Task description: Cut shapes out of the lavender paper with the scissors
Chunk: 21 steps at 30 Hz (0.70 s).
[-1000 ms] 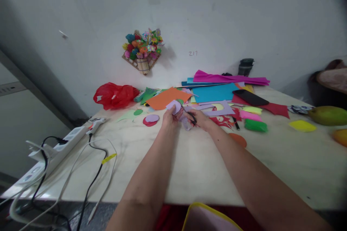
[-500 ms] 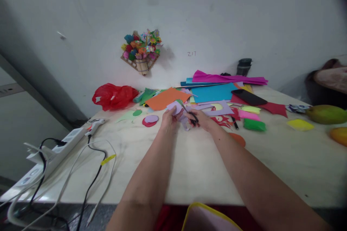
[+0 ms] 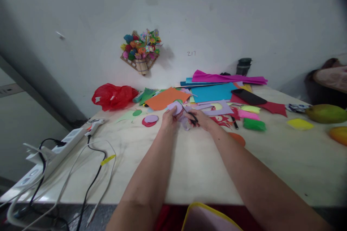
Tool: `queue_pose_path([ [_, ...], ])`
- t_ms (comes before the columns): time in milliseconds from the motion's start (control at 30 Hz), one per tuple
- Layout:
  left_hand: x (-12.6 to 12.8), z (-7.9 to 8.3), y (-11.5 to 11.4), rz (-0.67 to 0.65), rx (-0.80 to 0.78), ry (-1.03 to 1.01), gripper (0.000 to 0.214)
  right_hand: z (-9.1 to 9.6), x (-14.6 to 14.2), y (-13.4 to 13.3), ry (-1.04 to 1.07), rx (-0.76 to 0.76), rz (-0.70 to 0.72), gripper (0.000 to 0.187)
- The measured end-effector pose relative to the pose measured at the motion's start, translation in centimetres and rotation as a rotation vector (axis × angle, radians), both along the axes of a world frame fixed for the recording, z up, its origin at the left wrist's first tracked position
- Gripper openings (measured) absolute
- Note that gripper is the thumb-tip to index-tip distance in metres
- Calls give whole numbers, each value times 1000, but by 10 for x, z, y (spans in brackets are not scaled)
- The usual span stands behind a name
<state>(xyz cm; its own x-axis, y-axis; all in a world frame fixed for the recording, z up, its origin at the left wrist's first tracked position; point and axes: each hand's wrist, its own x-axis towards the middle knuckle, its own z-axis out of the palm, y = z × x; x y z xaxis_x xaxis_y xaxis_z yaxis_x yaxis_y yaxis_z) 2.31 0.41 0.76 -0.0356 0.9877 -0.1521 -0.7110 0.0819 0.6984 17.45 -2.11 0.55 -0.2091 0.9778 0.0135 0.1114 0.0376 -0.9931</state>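
My left hand is closed on a piece of lilac paper above the middle of the table. Black-handled scissors are in my right hand, fingers wrapped round the handles. Their blades point up and left against the lilac paper's right edge. A strip of the same paper hangs between my hands. Right of my right hand lies a lilac sheet with cut-out openings. Red cut scraps lie just below it. Left of my left hand, a lilac disc rests partly over a red disc.
An orange sheet, a blue sheet and a black phone lie behind my hands. At the left are a red plastic bag, a power strip and loose cables. Clay packets and a mango are on the right.
The scissor blades look closer together against the lilac paper than before. Both hands stay in nearly the same place.
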Motion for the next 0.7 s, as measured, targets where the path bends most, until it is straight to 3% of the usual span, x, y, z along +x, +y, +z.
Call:
queue_pose_path([
  [700, 4, 6, -3, 16, -30, -32, 16, 8, -6, -4, 40, 1, -47, 33],
])
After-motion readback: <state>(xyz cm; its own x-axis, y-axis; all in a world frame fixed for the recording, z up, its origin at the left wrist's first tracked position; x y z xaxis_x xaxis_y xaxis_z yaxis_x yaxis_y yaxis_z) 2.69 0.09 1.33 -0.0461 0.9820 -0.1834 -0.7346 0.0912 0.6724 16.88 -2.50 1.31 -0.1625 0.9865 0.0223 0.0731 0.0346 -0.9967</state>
